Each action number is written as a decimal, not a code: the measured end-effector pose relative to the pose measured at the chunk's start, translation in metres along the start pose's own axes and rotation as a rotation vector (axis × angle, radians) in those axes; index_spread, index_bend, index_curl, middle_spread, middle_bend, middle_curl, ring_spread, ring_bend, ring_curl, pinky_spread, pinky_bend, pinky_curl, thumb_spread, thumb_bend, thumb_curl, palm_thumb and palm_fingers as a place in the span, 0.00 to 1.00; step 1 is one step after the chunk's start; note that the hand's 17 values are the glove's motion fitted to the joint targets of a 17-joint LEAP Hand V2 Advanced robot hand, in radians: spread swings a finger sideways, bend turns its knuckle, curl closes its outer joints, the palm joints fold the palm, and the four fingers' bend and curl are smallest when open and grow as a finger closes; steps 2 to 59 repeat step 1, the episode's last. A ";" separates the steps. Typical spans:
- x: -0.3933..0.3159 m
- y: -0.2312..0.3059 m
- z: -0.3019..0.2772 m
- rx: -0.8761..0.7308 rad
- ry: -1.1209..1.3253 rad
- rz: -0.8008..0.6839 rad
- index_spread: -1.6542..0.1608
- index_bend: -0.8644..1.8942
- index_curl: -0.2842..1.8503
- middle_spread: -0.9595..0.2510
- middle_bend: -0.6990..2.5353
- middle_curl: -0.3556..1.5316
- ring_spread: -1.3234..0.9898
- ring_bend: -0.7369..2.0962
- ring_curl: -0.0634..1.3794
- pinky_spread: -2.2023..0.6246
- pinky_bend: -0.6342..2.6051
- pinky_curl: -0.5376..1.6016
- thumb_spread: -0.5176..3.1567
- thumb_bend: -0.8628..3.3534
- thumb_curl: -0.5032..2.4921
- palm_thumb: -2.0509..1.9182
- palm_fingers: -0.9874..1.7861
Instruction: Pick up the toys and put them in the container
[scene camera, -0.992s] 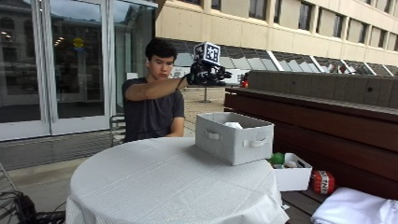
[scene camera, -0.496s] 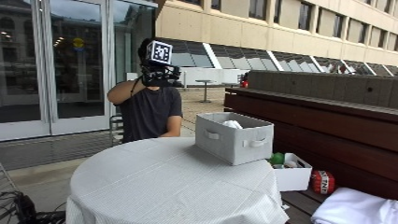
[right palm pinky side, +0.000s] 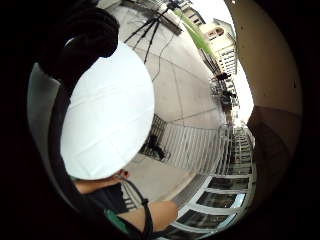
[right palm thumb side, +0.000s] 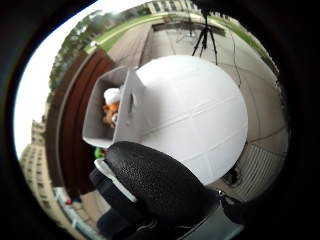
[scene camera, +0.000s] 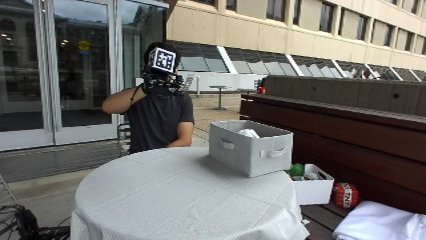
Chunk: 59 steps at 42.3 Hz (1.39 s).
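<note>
A grey fabric container (scene camera: 249, 147) stands on the round table (scene camera: 173, 195) with its white cloth, near the far right edge. A white toy (scene camera: 247, 133) shows above its rim. In the thumb side palm view the container (right palm thumb side: 117, 112) holds white and orange toys (right palm thumb side: 111, 107). My gloved right hand (scene camera: 158, 84) is raised in front of the person's head, well above and behind the table, far from the container. Its fingers (right palm thumb side: 160, 182) hang loosely curled and hold nothing. The little finger side palm view looks down on the table (right palm pinky side: 107, 115).
On the wooden bench (scene camera: 346, 150) to the right sit a small white box (scene camera: 313, 186) with a green thing in it, a red ball (scene camera: 345, 194) and white cloth (scene camera: 379, 225). A tripod (right palm thumb side: 204, 32) stands beyond the table. Cables (scene camera: 26, 225) lie on the floor at left.
The gloved hand has drawn back from the container's side, leftward, and now sits in front of the person's head. Container and toys have not moved.
</note>
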<state>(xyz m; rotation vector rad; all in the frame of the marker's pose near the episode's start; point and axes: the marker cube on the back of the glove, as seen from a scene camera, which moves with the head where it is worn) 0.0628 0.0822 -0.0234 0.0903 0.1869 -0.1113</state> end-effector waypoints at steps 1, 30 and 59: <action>0.001 -0.001 0.001 0.012 0.002 -0.008 0.74 0.35 0.21 0.77 0.27 0.45 0.51 0.42 0.21 0.76 0.53 0.42 0.39 0.17 0.22 0.46 0.32; 0.001 -0.001 0.001 0.012 0.002 -0.008 0.74 0.35 0.21 0.77 0.27 0.45 0.51 0.42 0.21 0.76 0.53 0.42 0.39 0.17 0.22 0.46 0.32; 0.001 -0.001 0.001 0.012 0.002 -0.008 0.74 0.35 0.21 0.77 0.27 0.45 0.51 0.42 0.21 0.76 0.53 0.42 0.39 0.17 0.22 0.46 0.32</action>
